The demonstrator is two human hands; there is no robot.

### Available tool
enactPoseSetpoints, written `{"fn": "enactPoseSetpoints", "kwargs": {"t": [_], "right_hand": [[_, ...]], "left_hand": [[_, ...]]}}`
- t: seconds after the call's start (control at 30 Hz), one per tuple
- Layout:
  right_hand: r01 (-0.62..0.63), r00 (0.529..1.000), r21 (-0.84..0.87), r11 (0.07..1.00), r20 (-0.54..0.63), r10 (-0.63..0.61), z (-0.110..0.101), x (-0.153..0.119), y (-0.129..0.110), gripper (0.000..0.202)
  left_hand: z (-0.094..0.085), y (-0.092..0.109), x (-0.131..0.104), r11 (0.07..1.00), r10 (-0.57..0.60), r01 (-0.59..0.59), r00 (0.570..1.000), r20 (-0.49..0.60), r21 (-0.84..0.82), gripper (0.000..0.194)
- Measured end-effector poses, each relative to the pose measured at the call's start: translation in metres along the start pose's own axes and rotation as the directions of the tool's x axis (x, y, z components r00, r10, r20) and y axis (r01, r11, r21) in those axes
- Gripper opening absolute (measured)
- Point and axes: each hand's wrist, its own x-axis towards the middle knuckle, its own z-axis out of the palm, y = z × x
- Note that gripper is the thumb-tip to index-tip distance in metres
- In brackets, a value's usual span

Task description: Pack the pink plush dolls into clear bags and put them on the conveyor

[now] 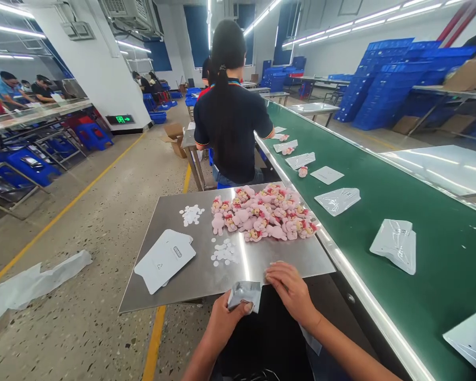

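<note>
My left hand grips a small silvery foil pouch at the table's near edge, thumb across its front. To the right of it, my right hand is at the edge of the metal table, fingers bent and pressed together; whatever is between the fingertips is too small to make out. Beyond the hands lie a scatter of small white discs and a heap of pink plush dolls. A stack of flat white printed pouches rests on the table's left side.
A green conveyor belt runs along the right, carrying several white pouches and a few dolls. More white discs lie farther back. A person in a dark shirt sits just ahead. White sheeting lies on the floor.
</note>
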Motion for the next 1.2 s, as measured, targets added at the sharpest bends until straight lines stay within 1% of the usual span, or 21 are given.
{"fn": "enactPoseSetpoints", "kwargs": {"t": [0.03, 0.1, 0.13, 0.2, 0.3, 0.43, 0.53, 0.6, 0.63, 0.67, 0.7, 0.73, 0.77, 0.83, 0.87, 0.9, 0.97, 1.03, 1.07, 1.13, 1.2], "right_hand": [[-0.086, 0.996, 0.079, 0.993, -0.023, 0.088, -0.006, 0.005, -0.010, 0.012], [-0.213, 0.976, 0.198, 0.957, 0.006, 0.216, -0.019, 0.016, -0.031, 0.008], [-0.252, 0.968, 0.227, 0.941, 0.047, 0.248, -0.026, 0.020, -0.040, 0.008], [-0.295, 0.953, 0.219, 0.930, 0.137, 0.271, -0.037, 0.026, -0.053, 0.006], [-0.287, 0.935, 0.111, 0.951, 0.247, 0.254, -0.053, 0.029, -0.061, 0.002], [-0.157, 0.898, -0.047, 0.986, 0.408, 0.163, -0.078, 0.031, -0.065, 0.011], [-0.133, 0.890, -0.032, 0.991, 0.436, 0.134, -0.092, 0.035, -0.065, 0.013], [-0.176, 0.898, 0.023, 0.984, 0.413, 0.150, -0.099, 0.043, -0.052, 0.015], [-0.218, 0.908, 0.019, 0.976, 0.370, 0.195, -0.102, 0.048, -0.040, 0.016], [-0.288, 0.910, -0.033, 0.957, 0.300, 0.285, -0.106, 0.054, -0.023, 0.019], [-0.380, 0.895, -0.114, 0.918, 0.206, 0.396, -0.110, 0.061, -0.004, 0.022], [-0.482, 0.858, -0.213, 0.850, 0.078, 0.507, -0.113, 0.068, 0.017, 0.025], [-0.598, 0.783, -0.316, 0.737, -0.034, 0.621, -0.116, 0.074, 0.038, 0.029], [-0.683, 0.698, -0.374, 0.627, -0.081, 0.712, -0.118, 0.084, 0.076, 0.033], [-0.697, 0.674, -0.382, 0.607, -0.061, 0.736, -0.118, 0.087, 0.090, 0.033], [-0.697, 0.667, -0.380, 0.609, -0.031, 0.744, -0.117, 0.088, 0.100, 0.031], [-0.688, 0.669, -0.384, 0.616, -0.005, 0.744, -0.115, 0.087, 0.107, 0.029], [-0.675, 0.686, -0.400, 0.620, -0.029, 0.727, -0.117, 0.082, 0.100, 0.025], [-0.664, 0.704, -0.414, 0.623, -0.063, 0.708, -0.120, 0.078, 0.092, 0.024], [-0.614, 0.773, -0.430, 0.662, -0.158, 0.615, -0.131, 0.071, 0.069, 0.023], [-0.530, 0.848, -0.376, 0.761, -0.216, 0.484, -0.144, 0.063, 0.040, 0.024]], "left_hand": [[0.005, 0.004, 0.001, 0.999, 0.016, -0.016, 1.000, 0.014, 0.028, 0.025], [0.015, 0.011, 0.003, 0.995, 0.056, -0.060, 0.996, 0.063, 0.079, 0.021], [0.021, 0.014, 0.004, 0.992, 0.077, -0.086, 0.993, 0.092, 0.098, 0.019], [0.031, 0.018, 0.006, 0.985, 0.111, -0.128, 0.983, 0.147, 0.115, 0.017], [0.046, 0.022, 0.009, 0.979, 0.153, -0.178, 0.963, 0.222, 0.098, 0.016], [0.061, 0.030, 0.012, 0.977, 0.201, -0.213, 0.924, 0.326, 0.000, 0.019], [0.068, 0.035, 0.015, 0.977, 0.210, -0.211, 0.907, 0.364, -0.036, 0.020], [0.070, 0.036, 0.018, 0.981, 0.192, -0.191, 0.915, 0.356, -0.037, 0.018], [0.071, 0.036, 0.019, 0.984, 0.178, -0.177, 0.922, 0.345, -0.034, 0.018], [0.072, 0.036, 0.021, 0.987, 0.160, -0.160, 0.929, 0.333, -0.028, 0.019], [0.073, 0.036, 0.022, 0.990, 0.141, -0.142, 0.936, 0.323, -0.021, 0.020], [0.074, 0.036, 0.023, 0.992, 0.125, -0.127, 0.940, 0.317, -0.015, 0.021], [0.075, 0.036, 0.024, 0.993, 0.113, -0.115, 0.942, 0.315, -0.011, 0.022], [0.077, 0.036, 0.025, 0.995, 0.099, -0.100, 0.946, 0.309, -0.010, 0.025], [0.078, 0.036, 0.026, 0.995, 0.095, -0.096, 0.948, 0.305, -0.014, 0.026], [0.079, 0.036, 0.027, 0.995, 0.095, -0.093, 0.950, 0.299, -0.020, 0.027], [0.081, 0.037, 0.030, 0.995, 0.098, -0.092, 0.952, 0.289, -0.034, 0.027], [0.084, 0.038, 0.034, 0.994, 0.103, -0.093, 0.952, 0.287, -0.050, 0.027], [0.086, 0.039, 0.037, 0.994, 0.105, -0.092, 0.950, 0.293, -0.058, 0.028], [0.091, 0.041, 0.041, 0.992, 0.114, -0.093, 0.940, 0.321, -0.081, 0.029], [0.097, 0.044, 0.043, 0.989, 0.126, -0.091, 0.925, 0.359, -0.113, 0.029]]}}
